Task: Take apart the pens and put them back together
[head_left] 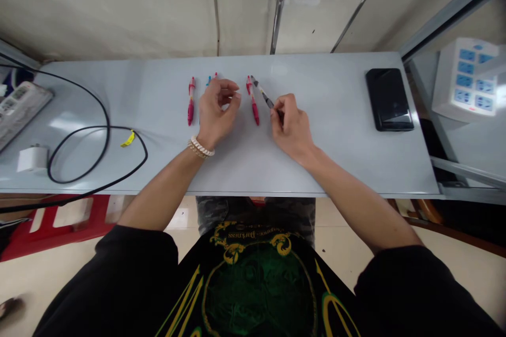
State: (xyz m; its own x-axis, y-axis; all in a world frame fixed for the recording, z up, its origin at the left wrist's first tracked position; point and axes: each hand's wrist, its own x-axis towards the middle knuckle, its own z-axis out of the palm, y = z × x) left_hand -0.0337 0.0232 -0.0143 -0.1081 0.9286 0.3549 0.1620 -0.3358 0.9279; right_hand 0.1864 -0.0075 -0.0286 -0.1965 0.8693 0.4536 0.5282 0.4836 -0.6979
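Several pens lie in a row on the grey table [336,158]. A pink pen [191,101] lies at the left. Another pink pen [253,101] lies between my hands. My left hand [215,110] hovers over more pens, whose blue and pink tips [211,78] stick out above it; its fingers are curled with thumb and forefinger apart, and nothing shows between them. My right hand [290,126] is closed on a dark pen [263,93], which points up and to the left, its tip close to the middle pink pen's top.
A black phone [388,99] lies face up at the right. A black cable [98,142] with a yellow tag loops at the left beside a white charger [33,159]. Power strips sit at both far sides. A wall runs behind the table.
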